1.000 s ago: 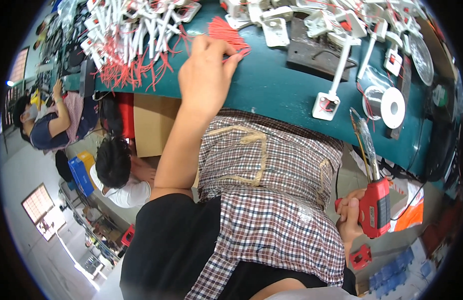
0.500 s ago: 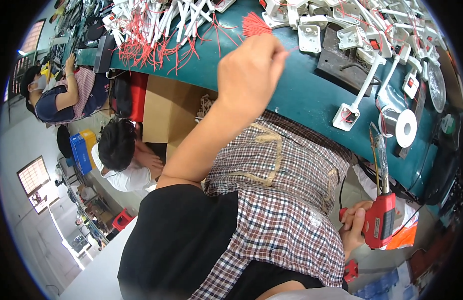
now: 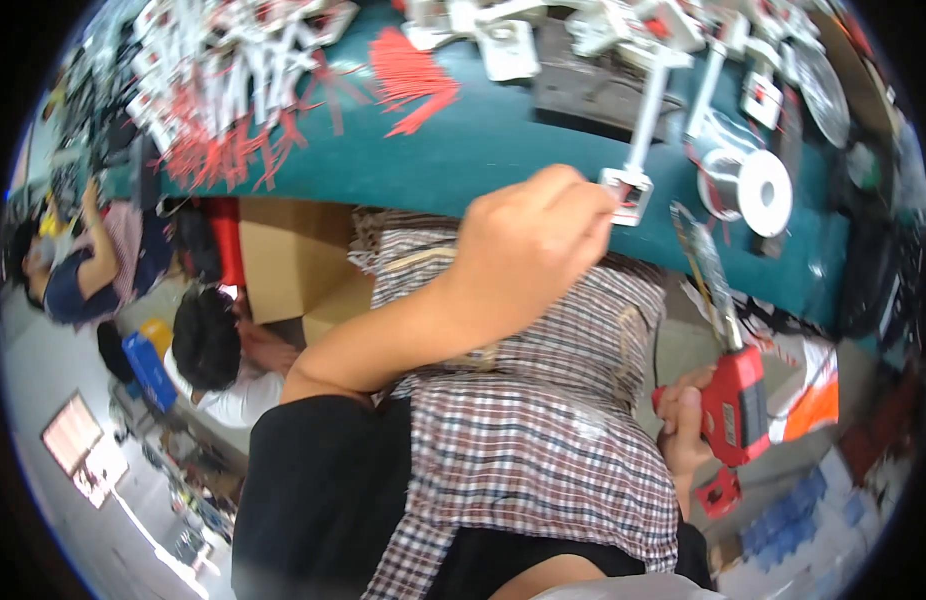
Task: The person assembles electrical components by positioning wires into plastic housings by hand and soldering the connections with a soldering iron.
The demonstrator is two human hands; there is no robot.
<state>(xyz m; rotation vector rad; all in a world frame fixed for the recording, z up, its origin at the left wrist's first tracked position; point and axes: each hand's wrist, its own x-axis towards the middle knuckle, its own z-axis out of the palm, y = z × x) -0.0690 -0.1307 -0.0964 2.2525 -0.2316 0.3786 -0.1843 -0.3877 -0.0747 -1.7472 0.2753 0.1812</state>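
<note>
White bracket piece [image 3: 638, 130], long stem with a square end, lies at the near edge of the teal bench [image 3: 483, 165], and the left hand [image 3: 533, 245] is curled closed right against that square end, fingertips touching it. Right hand [image 3: 683, 425] down low, wrapped tight around a red soldering gun [image 3: 733, 385], tip pointing up. Solder spool [image 3: 748, 185] sits just beside the bracket.
</note>
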